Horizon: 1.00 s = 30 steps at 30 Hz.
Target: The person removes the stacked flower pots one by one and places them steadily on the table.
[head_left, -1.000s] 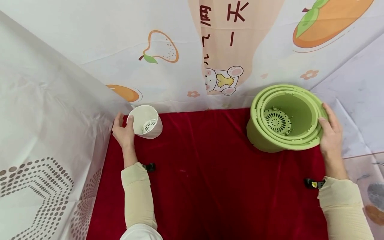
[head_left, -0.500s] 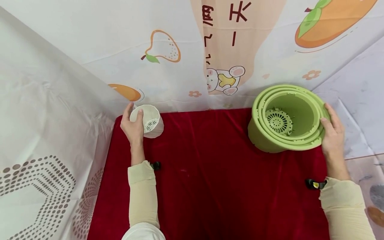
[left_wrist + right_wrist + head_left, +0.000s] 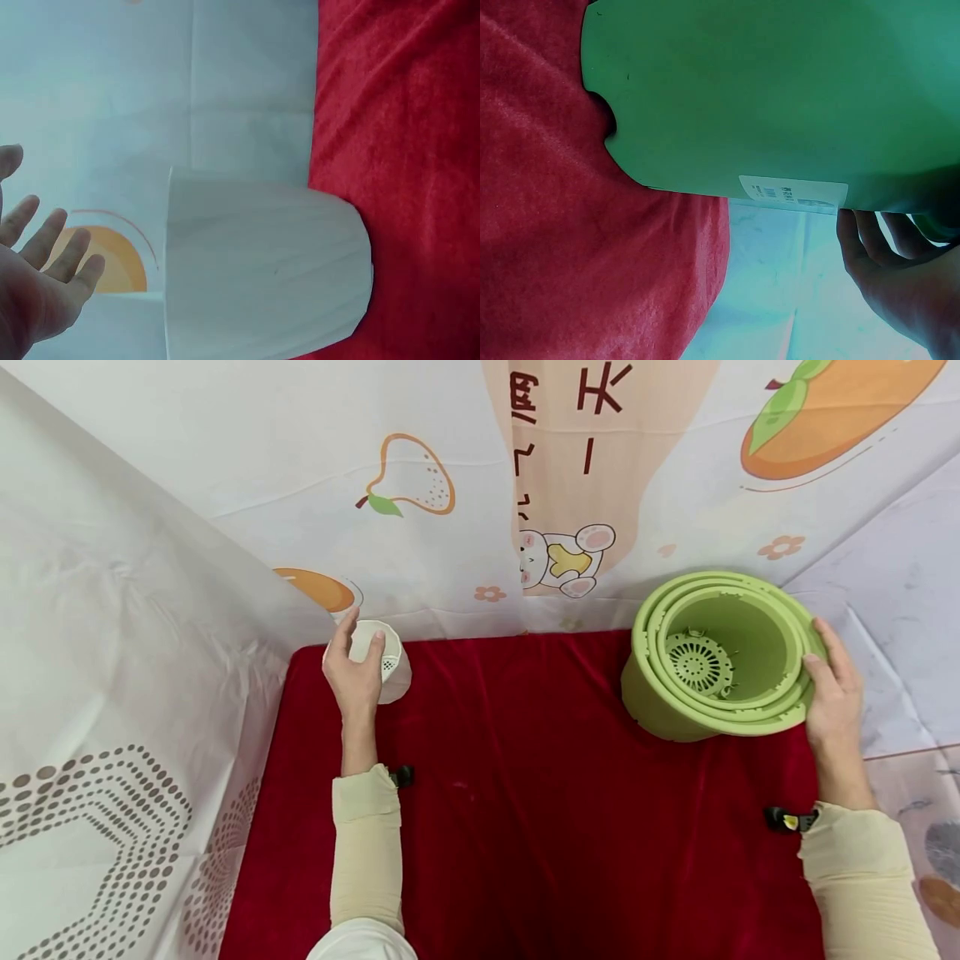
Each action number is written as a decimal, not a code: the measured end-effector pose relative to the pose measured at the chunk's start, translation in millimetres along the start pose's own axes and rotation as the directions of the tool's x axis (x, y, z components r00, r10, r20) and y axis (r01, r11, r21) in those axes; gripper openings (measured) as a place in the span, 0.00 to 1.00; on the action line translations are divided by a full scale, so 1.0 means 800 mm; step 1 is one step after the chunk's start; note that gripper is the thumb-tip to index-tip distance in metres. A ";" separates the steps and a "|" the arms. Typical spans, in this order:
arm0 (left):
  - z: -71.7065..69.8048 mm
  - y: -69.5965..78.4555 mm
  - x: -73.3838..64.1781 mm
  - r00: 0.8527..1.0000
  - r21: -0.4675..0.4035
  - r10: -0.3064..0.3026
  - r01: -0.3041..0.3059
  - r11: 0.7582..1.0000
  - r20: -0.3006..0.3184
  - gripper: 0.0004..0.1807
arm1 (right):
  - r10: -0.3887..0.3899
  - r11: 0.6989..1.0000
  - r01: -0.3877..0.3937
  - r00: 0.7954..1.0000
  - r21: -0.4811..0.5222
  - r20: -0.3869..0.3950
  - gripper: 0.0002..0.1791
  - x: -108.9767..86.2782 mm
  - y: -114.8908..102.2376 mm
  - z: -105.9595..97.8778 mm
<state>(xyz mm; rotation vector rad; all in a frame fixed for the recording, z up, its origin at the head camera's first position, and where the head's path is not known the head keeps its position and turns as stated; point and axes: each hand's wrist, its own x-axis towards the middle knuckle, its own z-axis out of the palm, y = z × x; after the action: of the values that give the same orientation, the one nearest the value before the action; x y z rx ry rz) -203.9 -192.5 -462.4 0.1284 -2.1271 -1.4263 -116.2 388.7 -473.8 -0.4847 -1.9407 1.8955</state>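
A white flower pot [image 3: 394,681] with a perforated insert inside stands on the red cloth at the back left. My left hand [image 3: 354,675] is over its near left side, fingers spread and holding nothing; in the left wrist view the hand [image 3: 45,277] is apart from the pot [image 3: 266,266], beyond its rim. At the back right, green flower pots [image 3: 667,714] sit nested in one another, a slotted disc [image 3: 699,665] at the bottom of the innermost. My right hand [image 3: 834,697] grips their right rim, thumb on top and fingers [image 3: 870,236] against the outer wall near a white label [image 3: 795,191].
Red velvet cloth [image 3: 517,793] covers the table between the two sets of pots. A printed white curtain [image 3: 450,560] rises right behind them. Another sheet [image 3: 150,652] hangs along the left side, and a pale marbled one [image 3: 892,635] on the right.
My left hand has moved rightward from the white pot's left rim to over its near side, with its fingers apart. The right hand keeps its grip on the green pots.
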 end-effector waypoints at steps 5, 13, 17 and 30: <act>0.013 0.005 -0.008 0.997 0.014 0.033 -0.034 0.999 0.064 0.26 | -0.012 1.000 0.012 1.000 -0.026 0.004 0.25 0.000 0.000 -0.001; 0.031 0.008 -0.021 0.988 0.033 0.047 -0.053 0.998 0.150 0.26 | -0.005 1.000 0.006 1.000 -0.025 0.011 0.25 -0.001 0.001 -0.002; 0.039 0.012 -0.028 0.980 0.032 0.035 -0.042 0.999 0.196 0.27 | -0.004 1.000 0.004 1.000 -0.004 0.010 0.25 -0.001 0.001 -0.002; 0.072 0.021 -0.049 0.954 -0.011 0.060 -0.059 0.998 0.293 0.29 | -0.040 0.999 0.040 0.999 0.023 0.000 0.25 0.000 0.002 0.000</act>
<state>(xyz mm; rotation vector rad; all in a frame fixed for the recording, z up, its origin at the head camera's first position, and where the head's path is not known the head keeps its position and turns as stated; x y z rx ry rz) -196.2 -123.1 -479.3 -0.1581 -2.3432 -1.4881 -116.5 388.8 -475.3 -0.4354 -1.9121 1.8915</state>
